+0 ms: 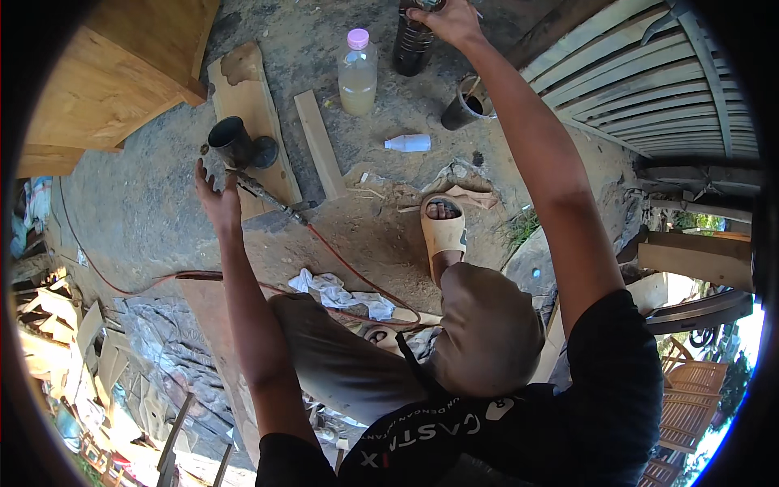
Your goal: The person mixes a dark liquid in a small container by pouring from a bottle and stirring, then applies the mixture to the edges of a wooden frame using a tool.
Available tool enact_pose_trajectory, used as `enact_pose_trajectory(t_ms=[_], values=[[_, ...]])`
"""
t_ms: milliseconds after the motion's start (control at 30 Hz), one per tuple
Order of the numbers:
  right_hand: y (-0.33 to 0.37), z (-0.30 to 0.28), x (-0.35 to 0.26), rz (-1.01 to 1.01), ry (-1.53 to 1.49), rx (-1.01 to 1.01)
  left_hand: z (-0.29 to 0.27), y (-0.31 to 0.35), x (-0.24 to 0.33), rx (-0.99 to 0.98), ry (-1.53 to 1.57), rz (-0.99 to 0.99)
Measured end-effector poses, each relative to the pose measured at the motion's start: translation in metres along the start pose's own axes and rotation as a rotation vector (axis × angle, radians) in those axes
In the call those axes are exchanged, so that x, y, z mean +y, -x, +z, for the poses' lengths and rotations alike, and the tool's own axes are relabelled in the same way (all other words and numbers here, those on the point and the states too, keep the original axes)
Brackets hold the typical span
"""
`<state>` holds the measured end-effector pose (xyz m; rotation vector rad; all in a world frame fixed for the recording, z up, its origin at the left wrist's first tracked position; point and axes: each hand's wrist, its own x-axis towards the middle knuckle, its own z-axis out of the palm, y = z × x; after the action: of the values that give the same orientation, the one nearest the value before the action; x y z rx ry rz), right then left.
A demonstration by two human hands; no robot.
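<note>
My right hand (451, 23) is stretched to the far side, its fingers closed round the top of a clear ribbed bottle (415, 53) of dark liquid. My left hand (217, 201) has its fingers apart, beside a spray gun (258, 191) with a dark cup (230, 143), which rests on a wooden board (243, 89). Whether a fingertip touches the gun I cannot tell. Near the bottle stands a dark container (462, 112) with a stick in it. A bottle with a pink cap (358, 77) holds pale liquid. A small white bottle (407, 144) lies on its side.
A red hose (357, 277) runs from the gun across the ground past my feet. A narrow wood strip (320, 146) and a white cloth (341, 294) lie nearby. Wooden furniture (105, 85) stands at the far left, a slatted panel (641, 81) at the right.
</note>
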<state>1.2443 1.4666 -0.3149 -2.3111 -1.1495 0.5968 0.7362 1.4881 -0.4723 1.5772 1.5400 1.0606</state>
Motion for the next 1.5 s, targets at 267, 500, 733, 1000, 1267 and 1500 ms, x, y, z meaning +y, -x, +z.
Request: enact_pose_trajectory(t_ms=[267,500,733,1000,1267,1500], values=[[-0.005,0.003,0.034,-0.206,0.068,-0.031,0.015,-0.013,-0.016,-0.039,-0.042,0.036],[0.036,-0.004,0.046,-0.267,0.275,0.403,0.017,-0.051,-0.030,-0.189,-0.079,0.183],[0.099,-0.020,0.105,-0.453,0.558,0.172,0.031,-0.058,-0.024,-0.252,0.014,0.041],[0.106,-0.031,0.133,-0.457,0.385,0.123,0.032,-0.051,-0.010,-0.202,-0.012,0.063],[0.208,-0.101,0.083,-0.409,0.180,0.488,-0.013,0.005,0.069,-0.208,0.083,0.171],[0.299,-0.176,0.073,-0.315,-0.260,0.685,0.019,0.077,0.166,-0.378,0.075,0.323]])
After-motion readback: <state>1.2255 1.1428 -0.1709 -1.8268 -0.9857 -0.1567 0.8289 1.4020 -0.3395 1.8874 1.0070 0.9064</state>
